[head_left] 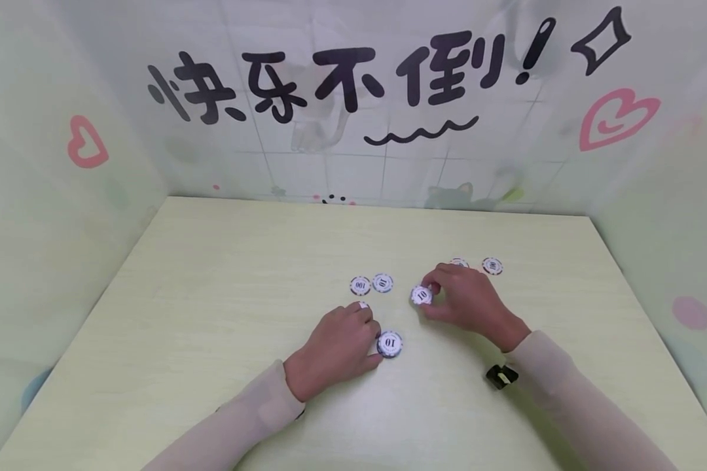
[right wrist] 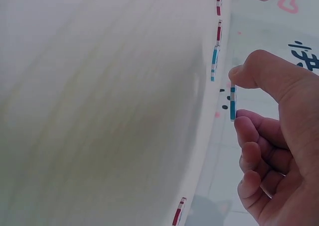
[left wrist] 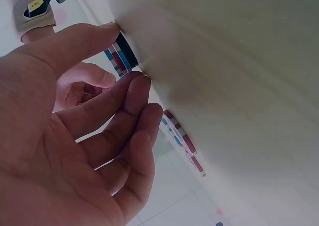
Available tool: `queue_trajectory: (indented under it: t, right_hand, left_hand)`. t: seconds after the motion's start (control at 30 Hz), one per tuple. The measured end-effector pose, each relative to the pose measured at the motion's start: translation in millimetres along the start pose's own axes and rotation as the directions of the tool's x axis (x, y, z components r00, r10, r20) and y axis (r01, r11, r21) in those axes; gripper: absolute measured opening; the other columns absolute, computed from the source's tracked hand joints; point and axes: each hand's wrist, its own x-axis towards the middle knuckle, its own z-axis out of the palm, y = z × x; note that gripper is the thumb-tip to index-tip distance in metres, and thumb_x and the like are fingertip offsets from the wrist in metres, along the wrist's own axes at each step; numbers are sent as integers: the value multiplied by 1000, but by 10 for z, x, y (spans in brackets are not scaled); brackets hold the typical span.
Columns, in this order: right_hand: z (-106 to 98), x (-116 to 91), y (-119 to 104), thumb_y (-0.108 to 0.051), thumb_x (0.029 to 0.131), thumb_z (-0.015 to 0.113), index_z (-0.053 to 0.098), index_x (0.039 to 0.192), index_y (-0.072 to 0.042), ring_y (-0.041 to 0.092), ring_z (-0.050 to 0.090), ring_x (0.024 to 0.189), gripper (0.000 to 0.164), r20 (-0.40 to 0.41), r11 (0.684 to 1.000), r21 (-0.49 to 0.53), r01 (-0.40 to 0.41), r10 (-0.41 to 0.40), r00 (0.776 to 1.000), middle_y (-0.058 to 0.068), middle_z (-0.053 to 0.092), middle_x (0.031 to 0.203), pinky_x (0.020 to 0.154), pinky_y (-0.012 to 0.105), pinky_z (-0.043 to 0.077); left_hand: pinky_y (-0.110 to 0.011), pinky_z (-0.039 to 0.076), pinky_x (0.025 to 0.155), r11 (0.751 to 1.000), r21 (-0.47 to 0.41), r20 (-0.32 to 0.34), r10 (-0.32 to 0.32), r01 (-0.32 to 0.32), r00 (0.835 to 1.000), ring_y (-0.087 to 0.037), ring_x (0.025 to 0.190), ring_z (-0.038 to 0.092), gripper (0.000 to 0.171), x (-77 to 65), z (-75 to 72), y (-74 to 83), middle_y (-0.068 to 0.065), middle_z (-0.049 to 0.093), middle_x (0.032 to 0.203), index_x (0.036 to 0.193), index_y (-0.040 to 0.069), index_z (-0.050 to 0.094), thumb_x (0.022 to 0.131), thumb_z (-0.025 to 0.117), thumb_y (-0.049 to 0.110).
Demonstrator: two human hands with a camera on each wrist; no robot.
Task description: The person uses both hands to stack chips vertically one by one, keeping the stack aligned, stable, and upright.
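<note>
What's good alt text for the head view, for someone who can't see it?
A person's right hand pinches a poker chip marked 10, while the left hand grips a chip stack on a pale table. Other chips lie farther back, and black Chinese lettering shows behind.

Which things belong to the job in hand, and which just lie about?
In the job:
chip marked 10, pinched in the right hand's grip
chip stack at the left hand
probably also: 100 chip, 10 chip beside it, rightmost chip, two partly covered chips

Merely around:
tabletop
printed backdrop
black device at the right sleeve
</note>
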Motion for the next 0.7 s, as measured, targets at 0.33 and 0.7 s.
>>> queue_trajectory:
  t: [0.33, 0.7]
  right_hand:
    - [32, -36, -76, -35, 73, 79, 71, 89, -17, 5, 49, 67, 26, 7, 1000, 21, 6, -6, 1000, -10, 59, 78, 54, 23, 41]
    - [96, -74, -144, -39, 71, 77, 69, 87, -21, 2, 48, 67, 26, -4, 999, 9, 32, -32, 999, -13, 56, 77, 52, 22, 40]
  left_hand:
    - [-29, 46, 64, 1000, -6, -11, 0, 0, 1000, -19, 83, 57, 35, 6, 9, -4, -2, 67, 90, 92, 12, 75, 81, 74, 45]
    - [-29, 45, 64, 1000, 2, -7, 4, -4, 1000, -19, 83, 57, 36, 0, 6, -12, -1, 66, 90, 92, 12, 75, 81, 74, 46]
